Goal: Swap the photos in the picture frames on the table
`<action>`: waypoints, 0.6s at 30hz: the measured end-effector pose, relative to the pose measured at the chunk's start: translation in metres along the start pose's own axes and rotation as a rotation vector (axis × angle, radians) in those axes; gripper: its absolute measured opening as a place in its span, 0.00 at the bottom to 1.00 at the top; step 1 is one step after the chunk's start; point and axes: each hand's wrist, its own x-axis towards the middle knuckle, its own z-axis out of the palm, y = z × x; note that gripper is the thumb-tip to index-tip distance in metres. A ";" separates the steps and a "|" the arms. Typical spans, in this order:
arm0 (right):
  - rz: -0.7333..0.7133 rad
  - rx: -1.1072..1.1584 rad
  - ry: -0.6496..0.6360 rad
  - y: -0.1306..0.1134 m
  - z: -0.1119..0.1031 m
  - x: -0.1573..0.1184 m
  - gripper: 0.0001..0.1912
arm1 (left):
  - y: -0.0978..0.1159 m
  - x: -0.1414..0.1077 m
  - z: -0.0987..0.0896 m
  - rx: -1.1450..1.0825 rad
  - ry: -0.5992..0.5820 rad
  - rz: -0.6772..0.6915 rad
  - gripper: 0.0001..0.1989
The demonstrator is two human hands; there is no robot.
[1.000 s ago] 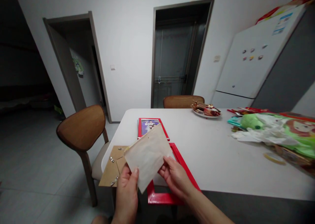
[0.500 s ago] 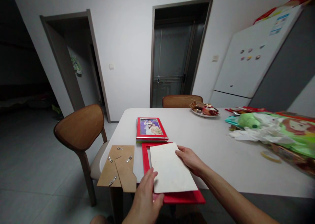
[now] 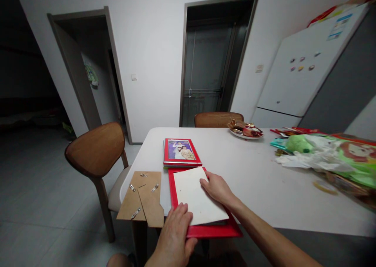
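A white sheet of card (image 3: 199, 196) lies over the back of a red picture frame (image 3: 214, 231), whose border shows along the left and bottom. My right hand (image 3: 219, 188) grips the card's right edge, thumb on top and the other fingers partly hidden. At the lower left corner my left hand (image 3: 176, 230) holds the red frame's edge, its fingertips touching the card and its thumb below. Left of the frame is a brown backing board (image 3: 149, 200) with metal clips and a fold-out stand. Behind it, another red frame with a photo (image 3: 182, 151) lies on a stack.
The white table (image 3: 249, 173) reaches to the right, where a green plush bag (image 3: 326, 149), white tissue and a roll of tape (image 3: 324, 188) lie. A plate of wrapped items (image 3: 246, 130) sits at the back. Brown chairs (image 3: 96, 149) stand at the left and far side.
The white card has shifted left and lower, lying flatter over the red frame. My right hand has moved left with it, and my left fingers have come onto its lower left corner.
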 end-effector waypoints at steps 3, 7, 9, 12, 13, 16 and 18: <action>0.036 -0.293 0.011 -0.001 0.003 -0.004 0.17 | 0.004 0.004 -0.007 0.023 -0.066 -0.023 0.22; 0.006 -0.401 0.047 -0.001 0.006 -0.010 0.18 | 0.011 0.007 -0.012 0.028 -0.097 -0.032 0.20; -0.015 -0.368 0.041 -0.002 0.006 -0.013 0.18 | 0.009 0.002 -0.015 0.012 -0.079 -0.017 0.22; -0.071 -0.228 0.003 -0.008 0.004 -0.020 0.18 | -0.011 -0.014 -0.028 0.008 -0.007 -0.030 0.27; -0.109 -0.167 -0.016 -0.013 0.004 -0.024 0.18 | -0.023 -0.021 -0.033 0.037 0.017 -0.059 0.29; -0.255 -0.011 -0.085 -0.040 0.008 -0.039 0.18 | -0.067 -0.042 -0.046 0.201 0.073 -0.277 0.32; -0.363 0.034 -0.132 -0.066 0.016 -0.050 0.17 | -0.096 -0.052 -0.048 0.314 0.139 -0.394 0.29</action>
